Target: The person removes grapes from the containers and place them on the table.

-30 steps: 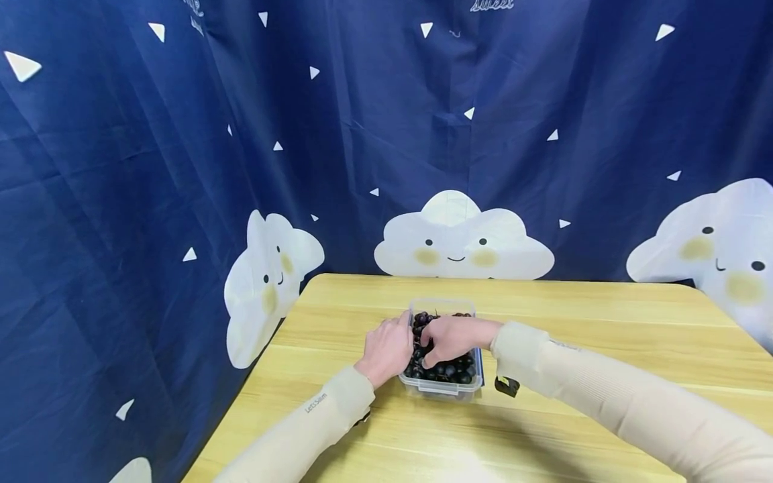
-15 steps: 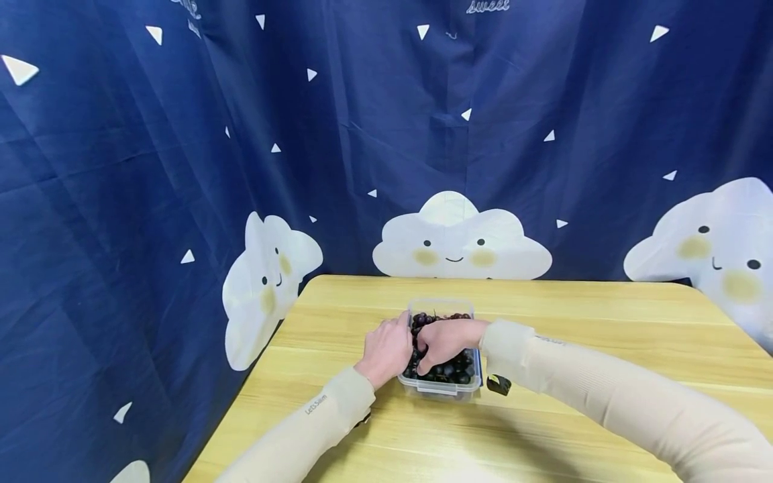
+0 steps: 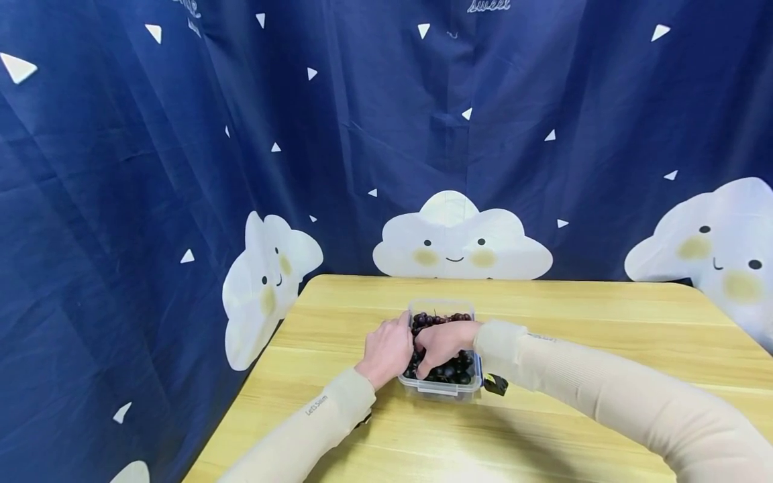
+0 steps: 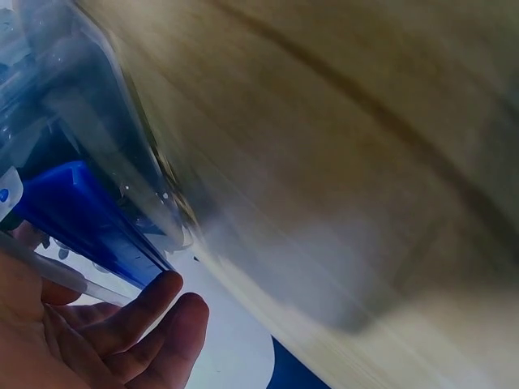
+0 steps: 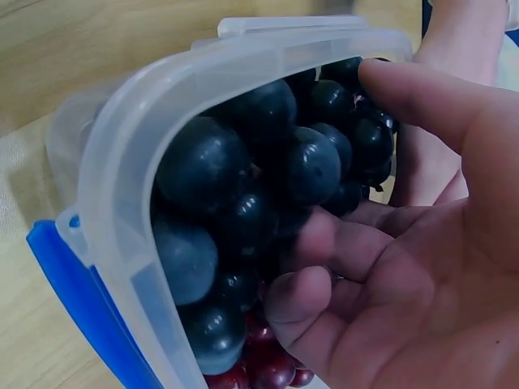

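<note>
- Plainly, the clear plastic rectangular box [image 3: 437,388] stood on the pale yellow wood-grain table [image 3: 347,305], toward its far side.
- Inside was a heap of round, glossy, blue-black grapes [image 5: 203,166], with smaller dark-red grapes [image 5: 272,369] at the far end.
- The person's bare left hand [image 3: 389,350] was bent over the left rim, gripping it, and a finger met the bright blue plastic latch [image 4: 89,219] on that side.
- From the right, the bare right hand [image 3: 445,343] reached into the box, half curled, its thumb well apart from the fingers, down among the blue-black grapes; I couldn't tell whether it had hold of any.
- Both arms were in long cream sleeves [image 3: 580,372] with small dark lettering.
- Behind the table hung a navy curtain [image 3: 386,87] printed with white triangles and smiling white clouds [image 3: 453,211].
</note>
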Demonstrator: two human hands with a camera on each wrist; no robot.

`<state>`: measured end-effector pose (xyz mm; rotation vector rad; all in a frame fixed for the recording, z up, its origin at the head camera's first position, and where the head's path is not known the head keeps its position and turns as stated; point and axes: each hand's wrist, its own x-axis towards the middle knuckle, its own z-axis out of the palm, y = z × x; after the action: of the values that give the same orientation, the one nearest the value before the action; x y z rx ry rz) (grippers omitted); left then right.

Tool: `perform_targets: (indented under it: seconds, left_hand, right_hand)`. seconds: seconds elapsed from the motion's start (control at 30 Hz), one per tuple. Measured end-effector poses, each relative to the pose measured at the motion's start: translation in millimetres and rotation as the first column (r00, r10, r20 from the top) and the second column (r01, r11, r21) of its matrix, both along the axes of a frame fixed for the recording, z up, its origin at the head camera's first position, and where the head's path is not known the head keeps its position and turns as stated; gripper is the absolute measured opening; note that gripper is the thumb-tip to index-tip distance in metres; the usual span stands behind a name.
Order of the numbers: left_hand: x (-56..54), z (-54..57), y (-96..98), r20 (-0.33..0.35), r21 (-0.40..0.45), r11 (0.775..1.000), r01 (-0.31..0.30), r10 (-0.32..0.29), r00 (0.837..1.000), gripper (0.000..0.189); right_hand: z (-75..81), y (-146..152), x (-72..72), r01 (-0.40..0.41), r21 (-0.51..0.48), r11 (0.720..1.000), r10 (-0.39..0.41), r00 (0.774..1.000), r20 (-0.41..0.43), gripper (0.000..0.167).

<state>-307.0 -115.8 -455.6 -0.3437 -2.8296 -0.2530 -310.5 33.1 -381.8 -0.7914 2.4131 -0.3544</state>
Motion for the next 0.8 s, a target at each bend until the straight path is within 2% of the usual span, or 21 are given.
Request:
perform_targets:
  seconds: [0.07,0.27,0.6,0.8]
  left_hand:
    - [-0.5,0.8,-0.2,-0.002,-0.001,1.0,0.001,-0.001,1.0,0.046]
    - [-1.4,2.1,-0.5,-0.003,-0.007,1.0,0.002,-0.002,1.0,0.046]
    - [-0.1,2.4,-1.5,0.01,-0.017,1.0,0.009,-0.009,1.0,0.047]
    - [-1.9,2.0,-3.3,0.013,-0.022,1.0,0.01,-0.01,1.0,0.046]
  right_hand:
    - [-0.8,-0.7,-0.4,0.009,0.002,1.0,-0.009,1.0,0.009,0.038]
    - [-3.8,-1.4,1.2,0.002,0.017,1.0,-0.001,0.999,-0.052,0.061]
    - [-6.4,-0.4,1.7,0.039,0.003,0.999,-0.039,0.999,-0.017,0.041]
    - [-6.8,2.0,5.2,0.025,-0.017,1.0,-0.027,0.996,-0.083,0.049]
